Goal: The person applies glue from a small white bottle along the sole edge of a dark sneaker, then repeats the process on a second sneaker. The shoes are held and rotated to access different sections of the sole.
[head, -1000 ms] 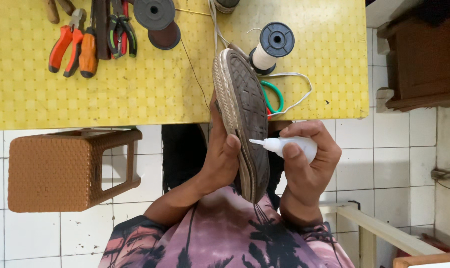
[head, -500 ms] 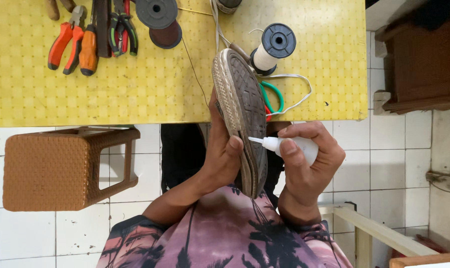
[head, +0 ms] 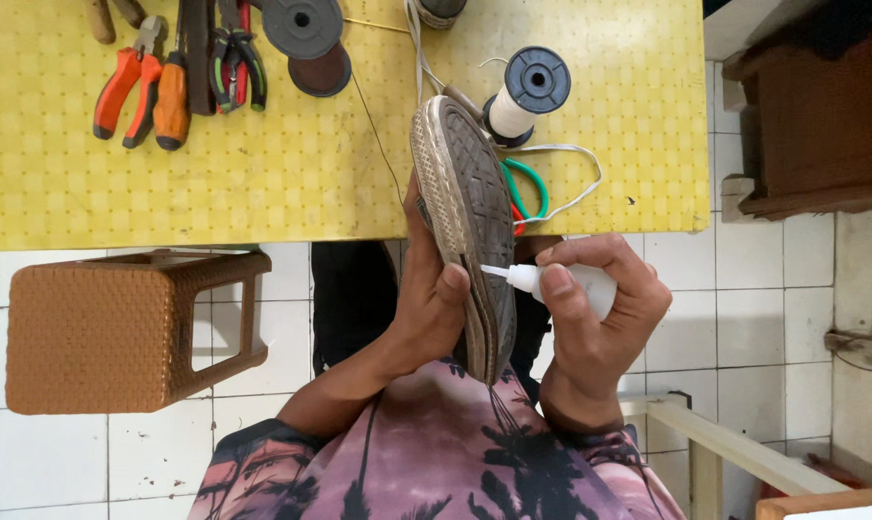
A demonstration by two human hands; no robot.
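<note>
Currently: worn shoe (head: 465, 212), sole up, clasped by left hand (head: 426, 308) above the yellow desk (head: 263, 173) edge; right hand (head: 595, 327), fingers clenched round white glue bottle (head: 576, 284), nozzle at sole seam; best practice: steady shoe, squeeze lightly, follow the gap.
</note>
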